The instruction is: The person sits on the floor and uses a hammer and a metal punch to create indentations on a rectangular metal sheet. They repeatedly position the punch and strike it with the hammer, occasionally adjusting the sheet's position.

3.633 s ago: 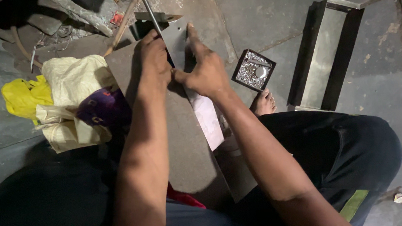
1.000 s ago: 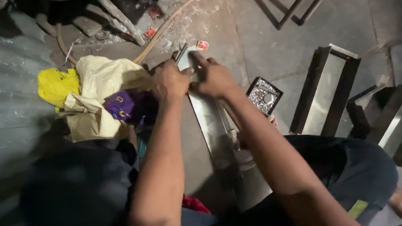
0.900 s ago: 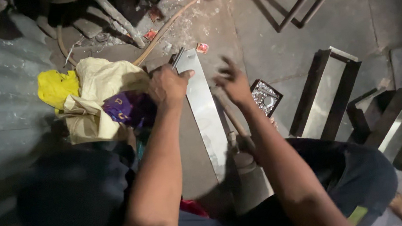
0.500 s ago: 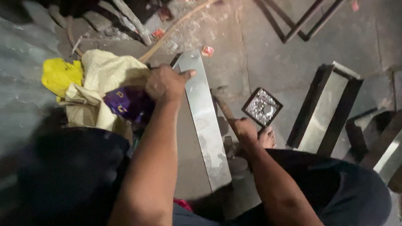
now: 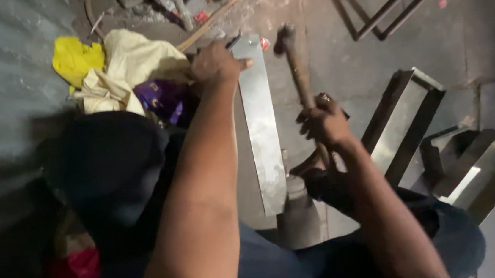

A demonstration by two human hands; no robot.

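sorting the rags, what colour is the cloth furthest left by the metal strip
Bright yellow cloth, beside a cream one; the head view shows it best.

Your left arm runs straight up the middle of the view, elbow low and forearm bare, reaching well forward. Your left hand (image 5: pixel 215 66) lies knuckles-up at the far end of the metal strip (image 5: pixel 259 120), fingers curled over its left edge and the thumb pointing right across its top; the grip is pressed flat on it rather than wrapped round.

Your right arm comes in from the lower right, bent at the elbow, forearm angled up and left. Your right hand (image 5: pixel 324 125) sits right of the strip, level with its middle, fist closed around the hammer handle (image 5: pixel 302 83), knuckles facing left, wrist cocked slightly upward.
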